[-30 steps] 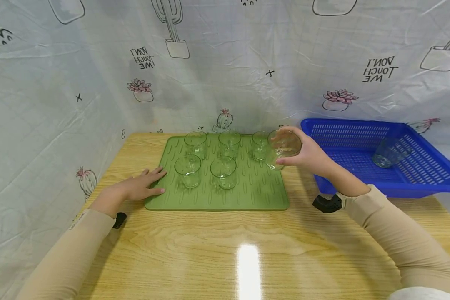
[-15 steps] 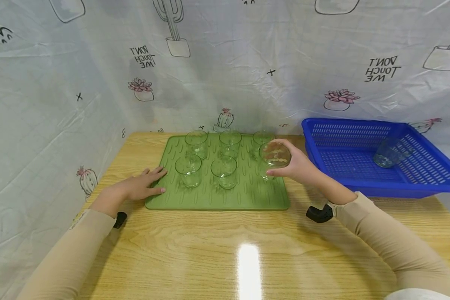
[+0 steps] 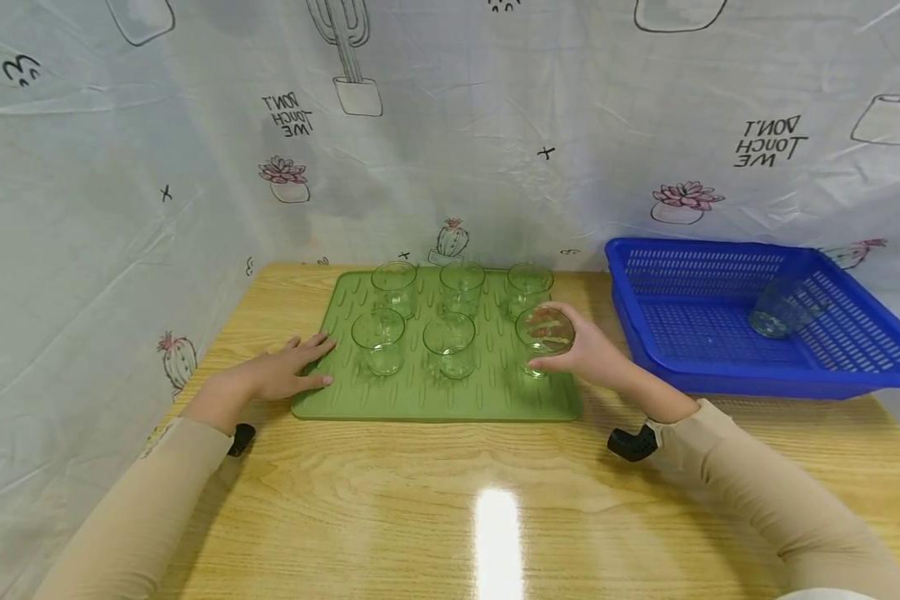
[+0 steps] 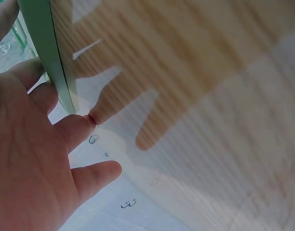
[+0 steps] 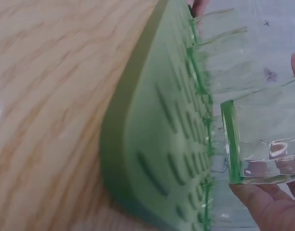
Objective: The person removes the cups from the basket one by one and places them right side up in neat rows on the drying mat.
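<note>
My right hand (image 3: pixel 587 354) grips a clear drinking glass (image 3: pixel 543 337) round its side, upright over the front right part of the green ribbed mat (image 3: pixel 420 404). In the right wrist view a small gap shows between the base of the held glass (image 5: pixel 263 139) and the mat (image 5: pixel 152 159). Several matching glasses stand upright on the mat, among them a front middle glass (image 3: pixel 450 346) and a back right glass (image 3: pixel 528 287). My left hand (image 3: pixel 277 372) lies with fingers spread on the mat's left edge; the left wrist view shows its fingers at the mat's side (image 4: pixel 48 53).
Right of the mat stands a blue perforated plastic basket (image 3: pixel 757 379), with one clear glass (image 3: pixel 776 312) inside towards its right. Both rest on a wooden table (image 3: pixel 390 508). A printed white sheet (image 3: pixel 450 125) hangs behind the table and along the left.
My right hand has carried the glass left, towards me and down, from beside the back right glass to the mat's front right. My left hand has stayed in place.
</note>
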`<action>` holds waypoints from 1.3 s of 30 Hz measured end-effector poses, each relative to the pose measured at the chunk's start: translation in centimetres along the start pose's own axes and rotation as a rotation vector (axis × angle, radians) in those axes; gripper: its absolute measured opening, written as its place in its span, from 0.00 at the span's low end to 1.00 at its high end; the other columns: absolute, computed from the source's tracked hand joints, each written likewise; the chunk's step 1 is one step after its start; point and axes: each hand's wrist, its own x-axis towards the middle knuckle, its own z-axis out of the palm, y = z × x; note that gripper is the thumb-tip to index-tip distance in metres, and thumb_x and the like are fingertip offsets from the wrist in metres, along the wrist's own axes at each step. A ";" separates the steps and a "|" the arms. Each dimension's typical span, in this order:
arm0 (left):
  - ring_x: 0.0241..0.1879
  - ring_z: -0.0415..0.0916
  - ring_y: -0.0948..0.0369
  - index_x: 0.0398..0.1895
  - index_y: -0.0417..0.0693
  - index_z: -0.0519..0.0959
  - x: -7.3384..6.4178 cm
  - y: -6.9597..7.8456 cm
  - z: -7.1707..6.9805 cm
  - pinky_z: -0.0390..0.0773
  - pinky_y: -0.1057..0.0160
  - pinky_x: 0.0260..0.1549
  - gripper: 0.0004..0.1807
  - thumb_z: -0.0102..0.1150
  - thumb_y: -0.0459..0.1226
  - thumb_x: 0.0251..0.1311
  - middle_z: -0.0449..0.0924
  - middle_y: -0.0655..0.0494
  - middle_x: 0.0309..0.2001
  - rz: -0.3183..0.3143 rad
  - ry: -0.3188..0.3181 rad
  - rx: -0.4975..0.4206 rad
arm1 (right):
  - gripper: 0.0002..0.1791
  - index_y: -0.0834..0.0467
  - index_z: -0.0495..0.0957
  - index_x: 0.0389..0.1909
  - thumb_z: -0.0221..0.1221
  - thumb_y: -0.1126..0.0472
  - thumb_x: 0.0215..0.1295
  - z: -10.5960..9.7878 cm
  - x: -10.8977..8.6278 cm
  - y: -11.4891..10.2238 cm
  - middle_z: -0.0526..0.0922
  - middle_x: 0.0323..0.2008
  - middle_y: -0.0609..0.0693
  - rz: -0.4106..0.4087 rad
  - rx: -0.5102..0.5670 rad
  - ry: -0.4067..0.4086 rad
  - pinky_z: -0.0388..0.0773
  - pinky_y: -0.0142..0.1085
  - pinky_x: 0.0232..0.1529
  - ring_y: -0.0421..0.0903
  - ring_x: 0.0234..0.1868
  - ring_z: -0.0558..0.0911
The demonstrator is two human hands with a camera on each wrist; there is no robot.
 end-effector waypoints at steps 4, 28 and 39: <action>0.76 0.26 0.28 0.84 0.42 0.47 0.0 -0.1 0.0 0.30 0.17 0.61 0.47 0.52 0.58 0.75 0.35 0.35 0.81 0.003 -0.002 -0.002 | 0.46 0.73 0.55 0.73 0.72 0.75 0.57 0.1 0.1 0.7 0.70 0.66 0.72 0.005 0.024 -0.003 0.77 0.50 0.62 0.69 0.66 0.72; 0.76 0.25 0.29 0.84 0.42 0.47 0.0 0.0 -0.1 0.34 0.17 0.61 0.46 0.53 0.56 0.75 0.34 0.37 0.82 0.002 -0.007 -0.016 | 0.46 0.67 0.54 0.75 0.72 0.69 0.62 0.0 1.1 2.7 0.66 0.70 0.68 0.090 0.017 0.061 0.84 0.39 0.48 0.67 0.70 0.68; 0.76 0.26 0.29 0.83 0.41 0.47 0.0 0.0 0.2 0.33 0.17 0.61 0.46 0.53 0.55 0.76 0.34 0.37 0.82 0.003 0.002 -0.003 | 0.47 0.67 0.53 0.76 0.72 0.69 0.62 0.2 1.6 3.0 0.67 0.70 0.67 0.109 0.030 0.088 0.83 0.41 0.51 0.66 0.70 0.69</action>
